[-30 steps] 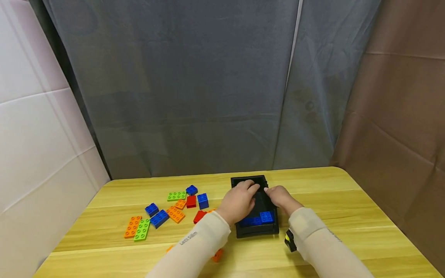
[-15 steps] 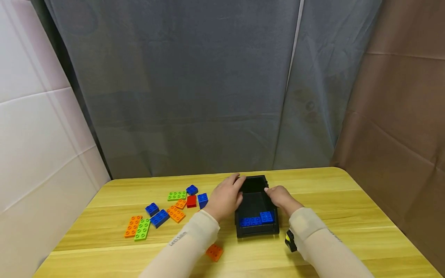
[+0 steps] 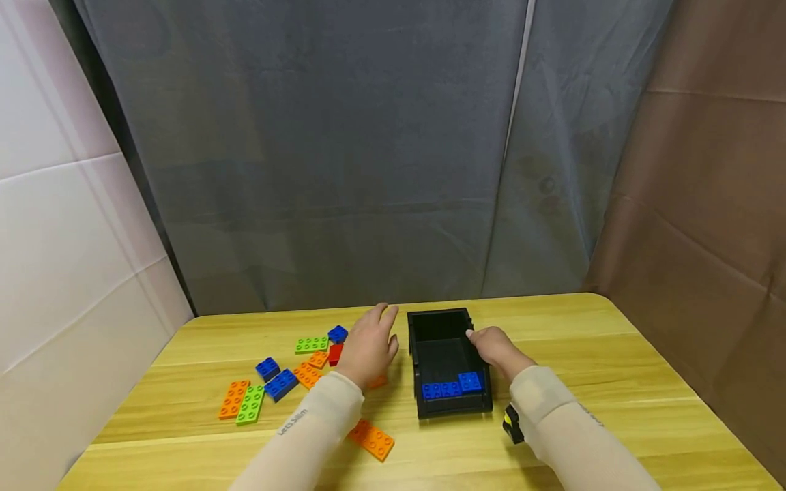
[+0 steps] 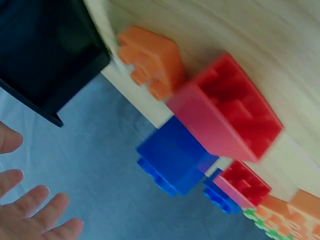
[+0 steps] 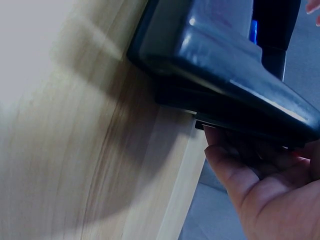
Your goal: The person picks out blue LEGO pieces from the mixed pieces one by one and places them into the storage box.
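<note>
My left hand point(image 3: 368, 349), fingers spread and holding nothing, hovers over the right side of the loose toy building bricks. In the left wrist view, its fingers point(image 4: 45, 207) are apart from a red brick point(image 4: 207, 117), a blue brick point(image 4: 175, 152) and an orange brick point(image 4: 159, 52). My right hand point(image 3: 497, 351) grips the right side of a black plastic bin point(image 3: 456, 409), thumb at the rim. In the right wrist view, the fingers curl beneath the bin's edge point(image 5: 240, 95). Several blue bricks point(image 3: 470, 382) lie at the bin's near end.
Left on the wooden table point(image 3: 583, 423) lie an orange brick point(image 3: 234, 399), a long green brick point(image 3: 251, 405), blue bricks point(image 3: 281, 385) and another green brick point(image 3: 312, 345). An orange brick point(image 3: 373, 440) rests by the left forearm. Grey curtain point(image 3: 338, 150) hangs behind the table.
My left hand has moved left, from over the bin to above the loose bricks, uncovering the bin's inside. My right hand has stayed on the bin, which has not visibly moved.
</note>
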The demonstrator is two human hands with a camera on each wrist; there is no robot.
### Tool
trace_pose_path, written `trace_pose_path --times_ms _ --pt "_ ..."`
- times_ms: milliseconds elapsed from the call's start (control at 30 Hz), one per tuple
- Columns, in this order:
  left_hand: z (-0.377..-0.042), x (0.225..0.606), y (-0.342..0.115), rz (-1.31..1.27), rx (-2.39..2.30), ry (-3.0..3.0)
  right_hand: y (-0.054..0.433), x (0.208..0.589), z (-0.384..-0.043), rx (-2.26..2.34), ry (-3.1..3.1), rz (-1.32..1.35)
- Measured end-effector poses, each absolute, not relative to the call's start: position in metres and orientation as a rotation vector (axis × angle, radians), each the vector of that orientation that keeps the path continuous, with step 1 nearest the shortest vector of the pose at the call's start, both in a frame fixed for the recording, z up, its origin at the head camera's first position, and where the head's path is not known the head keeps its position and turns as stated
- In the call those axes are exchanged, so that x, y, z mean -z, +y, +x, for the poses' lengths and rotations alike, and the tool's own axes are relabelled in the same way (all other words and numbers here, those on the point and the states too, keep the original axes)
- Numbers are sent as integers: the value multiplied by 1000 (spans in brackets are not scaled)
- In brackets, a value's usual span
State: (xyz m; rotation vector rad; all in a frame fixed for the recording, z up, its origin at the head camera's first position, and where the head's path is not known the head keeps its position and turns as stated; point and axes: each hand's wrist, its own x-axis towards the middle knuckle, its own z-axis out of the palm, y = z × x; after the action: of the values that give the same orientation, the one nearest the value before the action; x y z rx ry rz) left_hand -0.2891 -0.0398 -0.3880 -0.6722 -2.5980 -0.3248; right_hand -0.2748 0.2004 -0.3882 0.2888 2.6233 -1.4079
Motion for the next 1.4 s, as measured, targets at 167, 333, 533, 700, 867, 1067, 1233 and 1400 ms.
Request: trace_pose_path --times_ms 167,333,533,700,867,1067,1233,1400 --pt "-294 389 -49 -651 315 -2593 201 389 -276 1410 2623 294" --pt "-297 390 -55 -627 316 -2622 201 389 -275 1413 2625 291" --pt "-300 393 -61 -573 326 -2697 201 389 -275 1409 2627 289" --pt "-303 396 -65 -537 360 -2746 202 390 -275 1406 2635 299" --pt "-304 400 -68 -514 386 -2787 201 389 -275 1402 2639 297" --pt "-304 401 -70 -508 391 -2809 201 389 -274 1405 2642 290" --pt "-304 403 -72 -497 389 -2848 201 389 -274 1411 2639 292" --pt "-302 405 -73 -507 385 -2853 201 388 -274 1413 2636 299"
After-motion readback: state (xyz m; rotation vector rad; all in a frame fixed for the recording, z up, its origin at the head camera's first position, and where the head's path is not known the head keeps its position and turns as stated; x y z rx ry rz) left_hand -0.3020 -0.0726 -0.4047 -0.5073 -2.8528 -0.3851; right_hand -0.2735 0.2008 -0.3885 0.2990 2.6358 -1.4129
